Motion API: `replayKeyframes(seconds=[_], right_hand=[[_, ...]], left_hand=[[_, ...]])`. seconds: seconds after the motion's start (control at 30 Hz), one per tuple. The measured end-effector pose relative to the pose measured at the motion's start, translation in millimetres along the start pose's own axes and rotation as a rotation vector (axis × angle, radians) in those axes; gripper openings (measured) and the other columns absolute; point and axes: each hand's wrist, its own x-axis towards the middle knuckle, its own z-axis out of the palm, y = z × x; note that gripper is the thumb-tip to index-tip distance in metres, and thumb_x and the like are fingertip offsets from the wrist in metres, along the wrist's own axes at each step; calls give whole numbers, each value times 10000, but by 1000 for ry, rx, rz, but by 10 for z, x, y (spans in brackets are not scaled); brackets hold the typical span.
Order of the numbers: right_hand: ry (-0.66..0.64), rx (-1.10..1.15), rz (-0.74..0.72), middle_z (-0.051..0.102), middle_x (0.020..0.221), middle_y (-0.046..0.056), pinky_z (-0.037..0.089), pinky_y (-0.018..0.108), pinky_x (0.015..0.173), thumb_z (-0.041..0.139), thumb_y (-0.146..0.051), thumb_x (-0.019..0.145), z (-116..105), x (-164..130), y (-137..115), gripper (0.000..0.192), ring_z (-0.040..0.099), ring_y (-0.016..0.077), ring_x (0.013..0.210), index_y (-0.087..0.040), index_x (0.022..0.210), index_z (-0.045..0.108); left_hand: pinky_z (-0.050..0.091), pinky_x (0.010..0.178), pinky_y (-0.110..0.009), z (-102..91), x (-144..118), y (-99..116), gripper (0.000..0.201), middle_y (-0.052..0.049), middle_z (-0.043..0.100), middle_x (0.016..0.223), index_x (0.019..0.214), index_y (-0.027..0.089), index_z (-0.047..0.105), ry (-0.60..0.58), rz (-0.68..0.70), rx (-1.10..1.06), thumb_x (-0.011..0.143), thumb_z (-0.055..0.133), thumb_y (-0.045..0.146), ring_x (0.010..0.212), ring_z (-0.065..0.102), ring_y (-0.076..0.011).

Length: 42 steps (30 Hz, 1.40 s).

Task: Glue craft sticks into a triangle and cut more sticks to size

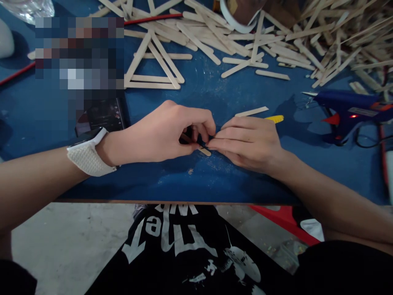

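Note:
Both hands meet fingertip to fingertip over the front part of the blue table. My left hand (172, 131), with a watch on its wrist, is closed in a pinch around a wooden craft stick (205, 151); only the stick's rounded end and a bit inside the curled fingers show. Against those fingertips, my right hand (251, 141) is closed, its fingers pressed together and pointing left. What lies under its fingertips is hidden. Just behind the right hand lie a cut craft stick (252, 111) with a slanted end and a yellow-handled tool (274, 119), mostly covered.
A blue glue gun (350, 112) with a lit red light lies at right. Craft sticks form a triangle frame (153, 85) at back left, near a dark phone (106, 114). Loose craft sticks (294, 49) are heaped along the back. The table's front edge (172, 201) runs before me.

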Motion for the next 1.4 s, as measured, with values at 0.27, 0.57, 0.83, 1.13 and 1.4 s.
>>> replayKeyframes(seconds=[0.27,0.57,0.83,1.13,1.4], right_hand=[[3,64,-42,903,1161,44,666,366,852,733,-126,1187,-104,23,94,184,807,209,1020,-226,1265,867],[7,16,-33,898,1121,7,670,364,844,739,-184,1210,-85,10,91,141,809,202,969,-266,1208,853],[43,45,-37,905,1122,22,651,361,805,765,-143,1181,-80,58,40,138,812,204,948,-236,1241,848],[-137,-39,-24,910,1161,25,632,384,841,689,-191,1226,-180,53,20,249,816,226,1034,-286,1380,860],[-99,-46,-42,906,1142,22,623,377,822,719,-172,1207,-127,77,13,206,812,219,1002,-257,1334,857]], left_hand=[[626,871,-268,0,-2,-24,320,-23,934,1192,1278,245,827,-14,15,9,1010,723,106,990,880,-183],[617,859,-266,13,4,-30,293,-16,939,1223,1274,251,822,-4,17,1,1019,725,148,989,874,-179],[632,917,-300,0,-4,-35,329,-24,933,1208,1313,249,829,-17,6,15,1010,745,154,1023,881,-203],[646,897,-281,10,-2,-33,290,-28,928,1153,1259,236,824,-2,18,-14,1012,741,109,1015,881,-195],[646,914,-277,-2,0,-22,286,-29,940,1185,1260,248,824,-16,-3,-25,1016,740,128,1051,884,-197]])
